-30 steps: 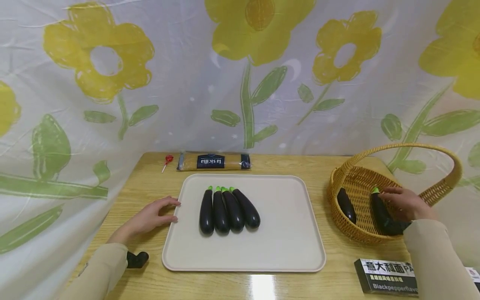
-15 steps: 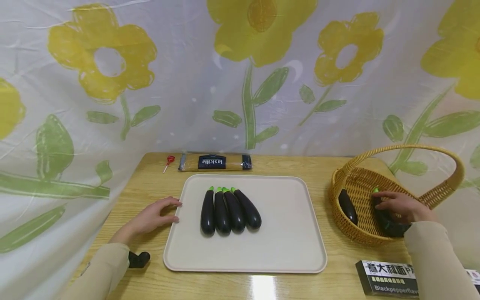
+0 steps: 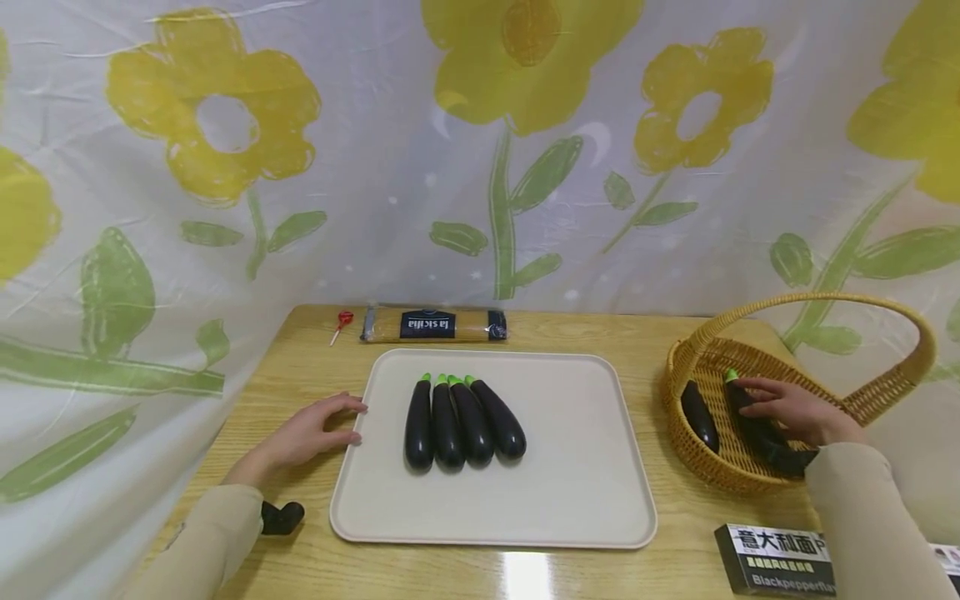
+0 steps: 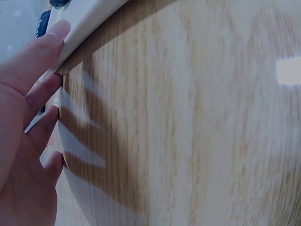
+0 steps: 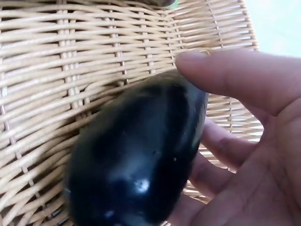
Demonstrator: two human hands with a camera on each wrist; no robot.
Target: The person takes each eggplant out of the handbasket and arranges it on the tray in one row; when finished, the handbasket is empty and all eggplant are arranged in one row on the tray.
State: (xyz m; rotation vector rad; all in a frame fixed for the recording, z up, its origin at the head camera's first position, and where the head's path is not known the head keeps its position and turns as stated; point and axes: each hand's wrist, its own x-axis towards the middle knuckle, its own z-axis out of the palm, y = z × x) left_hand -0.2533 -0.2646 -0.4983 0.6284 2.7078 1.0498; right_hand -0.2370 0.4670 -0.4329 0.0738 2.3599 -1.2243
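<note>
ok, the eggplant (image 5: 134,157) just slid left inside the basket (image 3: 677,433); my right hand (image 3: 801,412) is pinching it, so probably secured

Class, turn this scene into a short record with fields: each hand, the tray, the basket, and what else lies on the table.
Left hand: fingers relaxed, at the left edge of the beige rectangular tray
Right hand: grips a glossy black, green-tipped eggplant
Tray contents: four long glossy black eggplants, side by side, green tips towards the back
Basket: tan woven wicker, arched handle; holds the gripped eggplant and another eggplant
Back of table: red lollipop, clear pasta packet
Front right: black-and-white printed box
</note>
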